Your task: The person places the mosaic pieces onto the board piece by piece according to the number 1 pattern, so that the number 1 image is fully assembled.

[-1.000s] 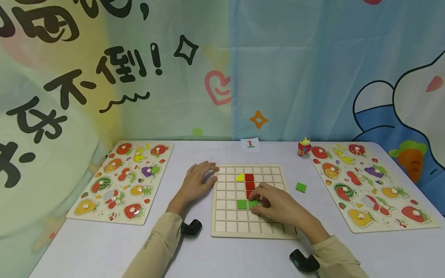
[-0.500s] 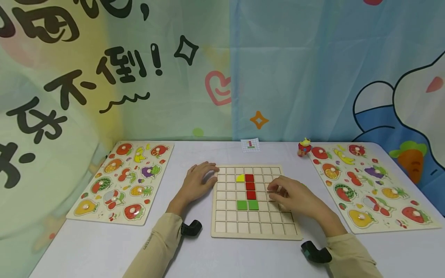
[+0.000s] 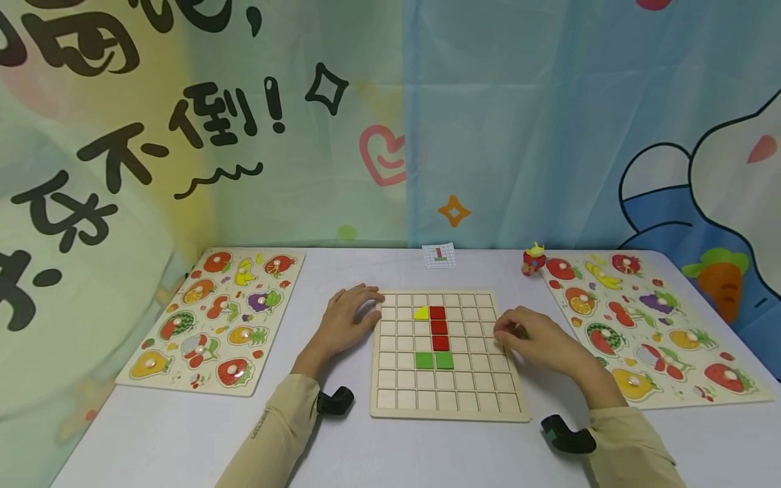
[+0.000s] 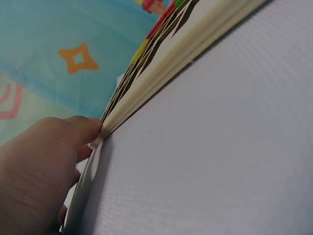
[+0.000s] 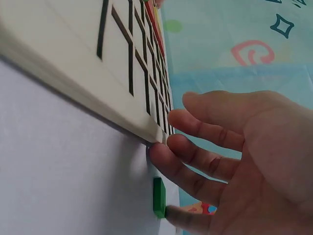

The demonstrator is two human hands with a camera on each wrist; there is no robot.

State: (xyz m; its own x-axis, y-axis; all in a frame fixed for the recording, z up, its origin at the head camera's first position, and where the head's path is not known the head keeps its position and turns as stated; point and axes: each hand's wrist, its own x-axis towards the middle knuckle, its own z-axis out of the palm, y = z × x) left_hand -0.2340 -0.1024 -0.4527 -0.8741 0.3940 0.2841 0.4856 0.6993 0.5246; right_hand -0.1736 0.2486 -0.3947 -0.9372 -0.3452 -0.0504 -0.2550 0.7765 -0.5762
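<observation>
A wooden grid board (image 3: 403, 400) lies on the table, holding one yellow tile (image 3: 422, 312), a column of red tiles (image 3: 439, 327) and two green tiles (image 3: 425, 360). My left hand (image 3: 350, 317) rests at the board's upper left corner, thumb and fingertips touching its edge. At the board's right edge is my right hand (image 3: 533, 339), its fingers loosely bent with nothing between them. In the right wrist view, a loose green tile (image 5: 159, 197) lies on the table beside the board, close to the little finger; in the head view this hand hides it.
Fruit puzzle boards stand to the left (image 3: 201, 373) and right (image 3: 683, 400). Behind the grid board lies a small pattern card (image 3: 439, 256). A red and yellow toy figure (image 3: 533, 259) stands near the right puzzle board's corner. A printed curtain (image 3: 525, 135) hangs behind the table.
My right hand has let go of the green tile in the grid and moved right, over the board's right edge and the loose green tile. The left hand has stayed put.
</observation>
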